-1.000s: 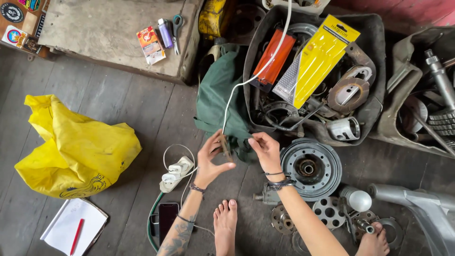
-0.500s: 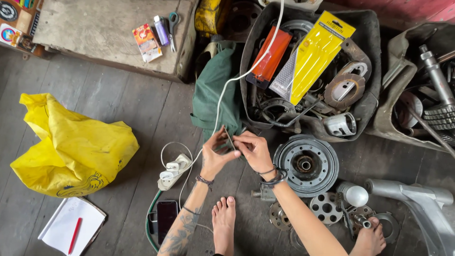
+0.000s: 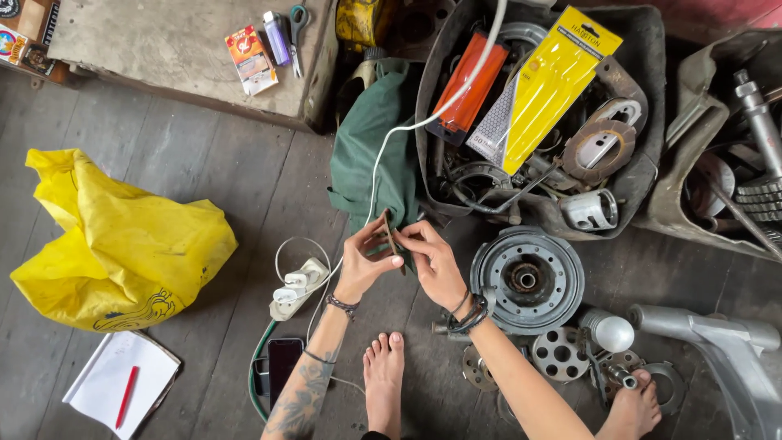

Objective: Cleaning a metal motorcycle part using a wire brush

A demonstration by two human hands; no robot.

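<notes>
Plank floor (image 3: 204, 187), hands (image 3: 403, 257) pinching thin strip (image 3: 392, 236)

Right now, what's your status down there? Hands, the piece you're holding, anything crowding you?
Left hand and right hand both pinching a small thin brown strip. White cable runs close behind. Green cloth and round metal hub alongside.

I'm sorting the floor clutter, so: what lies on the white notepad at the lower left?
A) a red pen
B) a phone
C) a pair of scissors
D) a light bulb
A: a red pen lies slantwise on the white notepad, near the yellow bag.
</notes>
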